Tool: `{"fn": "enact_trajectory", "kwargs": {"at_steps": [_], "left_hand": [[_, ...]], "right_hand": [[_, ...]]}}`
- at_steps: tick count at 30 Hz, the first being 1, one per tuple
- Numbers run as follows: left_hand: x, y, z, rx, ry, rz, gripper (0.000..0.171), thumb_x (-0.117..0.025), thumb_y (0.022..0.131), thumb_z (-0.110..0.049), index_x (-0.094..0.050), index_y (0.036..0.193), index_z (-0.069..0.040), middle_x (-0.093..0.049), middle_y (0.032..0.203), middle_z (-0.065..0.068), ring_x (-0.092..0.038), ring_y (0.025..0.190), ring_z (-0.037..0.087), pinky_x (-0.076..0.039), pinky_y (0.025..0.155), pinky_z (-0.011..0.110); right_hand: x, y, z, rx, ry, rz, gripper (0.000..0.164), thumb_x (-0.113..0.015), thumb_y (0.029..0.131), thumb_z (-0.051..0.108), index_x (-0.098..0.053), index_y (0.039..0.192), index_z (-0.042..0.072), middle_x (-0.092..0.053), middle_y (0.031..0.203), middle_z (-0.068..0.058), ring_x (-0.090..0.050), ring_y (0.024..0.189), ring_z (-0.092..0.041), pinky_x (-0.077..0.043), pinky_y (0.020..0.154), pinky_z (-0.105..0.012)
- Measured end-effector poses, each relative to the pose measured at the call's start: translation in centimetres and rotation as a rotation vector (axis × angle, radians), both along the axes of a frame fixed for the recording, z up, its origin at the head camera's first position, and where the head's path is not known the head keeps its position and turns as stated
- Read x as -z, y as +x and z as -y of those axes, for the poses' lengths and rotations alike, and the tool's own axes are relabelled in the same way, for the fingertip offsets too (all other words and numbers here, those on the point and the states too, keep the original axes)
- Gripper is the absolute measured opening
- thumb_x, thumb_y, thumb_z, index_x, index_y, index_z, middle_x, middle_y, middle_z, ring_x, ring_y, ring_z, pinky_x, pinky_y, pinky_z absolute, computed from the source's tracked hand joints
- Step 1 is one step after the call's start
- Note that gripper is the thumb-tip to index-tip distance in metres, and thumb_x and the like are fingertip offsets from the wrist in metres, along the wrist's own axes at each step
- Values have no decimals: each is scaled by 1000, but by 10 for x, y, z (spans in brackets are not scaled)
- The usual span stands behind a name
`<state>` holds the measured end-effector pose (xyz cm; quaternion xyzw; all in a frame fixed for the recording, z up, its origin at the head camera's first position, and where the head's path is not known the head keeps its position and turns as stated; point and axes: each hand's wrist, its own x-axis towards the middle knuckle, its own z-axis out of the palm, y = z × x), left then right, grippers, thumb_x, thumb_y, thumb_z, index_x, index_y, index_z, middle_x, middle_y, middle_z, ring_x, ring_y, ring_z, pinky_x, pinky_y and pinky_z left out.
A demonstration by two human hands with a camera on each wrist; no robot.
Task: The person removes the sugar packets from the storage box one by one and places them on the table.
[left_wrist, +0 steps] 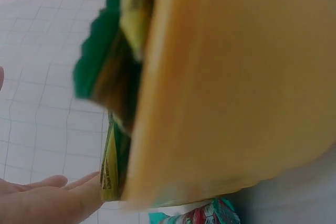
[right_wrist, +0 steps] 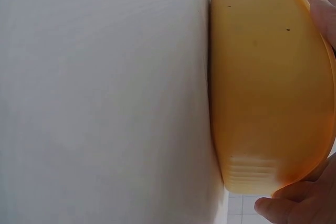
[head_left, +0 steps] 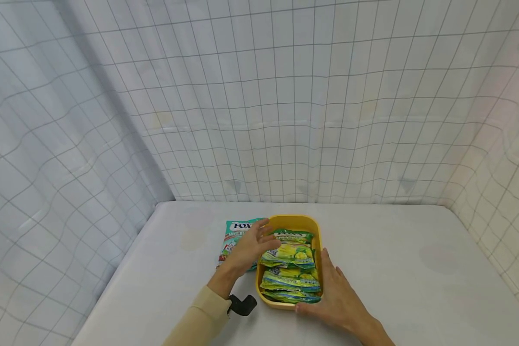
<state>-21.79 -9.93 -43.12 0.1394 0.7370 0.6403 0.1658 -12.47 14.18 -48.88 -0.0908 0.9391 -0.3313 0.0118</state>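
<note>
A yellow plastic basket (head_left: 291, 221) stands on the white table, packed with several green-and-yellow packets (head_left: 291, 252). My right hand (head_left: 339, 298) holds its near right corner, thumb at the near rim and fingers along the right wall. Low down in the right wrist view, those fingers (right_wrist: 302, 203) lie against the basket wall. Over the left rim hovers my left hand (head_left: 248, 247), its fingers spread and holding nothing. Beneath it, partly hidden by hand and basket, lies a teal bag (head_left: 232, 235) printed FOX and MINT. The blurred basket wall (left_wrist: 226, 77) fills much of the left wrist view.
White cloth covers the table (head_left: 385, 254). Hanging grid-patterned curtains (head_left: 285, 96) enclose it at the back and on both sides. A black device (head_left: 243, 305) is strapped at the left wrist, beside the basket's near left corner.
</note>
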Motion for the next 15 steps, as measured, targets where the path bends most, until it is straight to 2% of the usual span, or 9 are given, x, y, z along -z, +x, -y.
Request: {"fn": "enact_trajectory", "kwargs": {"at_steps": [7,15], "left_hand": [[2,1,-8,37,-30,13,97,-75,95,-31,-10,163,-3,-21,165,22,-26,149,42,-28,116,56],[3,0,-16,15,-68,16,96,-73,96,-27,-8,163,-5,-20,165,22,-21,151,40,-25,118,57]], "right_hand": [[1,0,-1,-9,-7,-3,148,-72,65,85,-4,161,-4,-15,166,-22,-29,148,-39,-18,121,-55],[2,0,-2,-16,-18,-18,146,-74,66,83,-5,161,-4,-15,166,-22,-29,148,-38,-18,121,-54]]}}
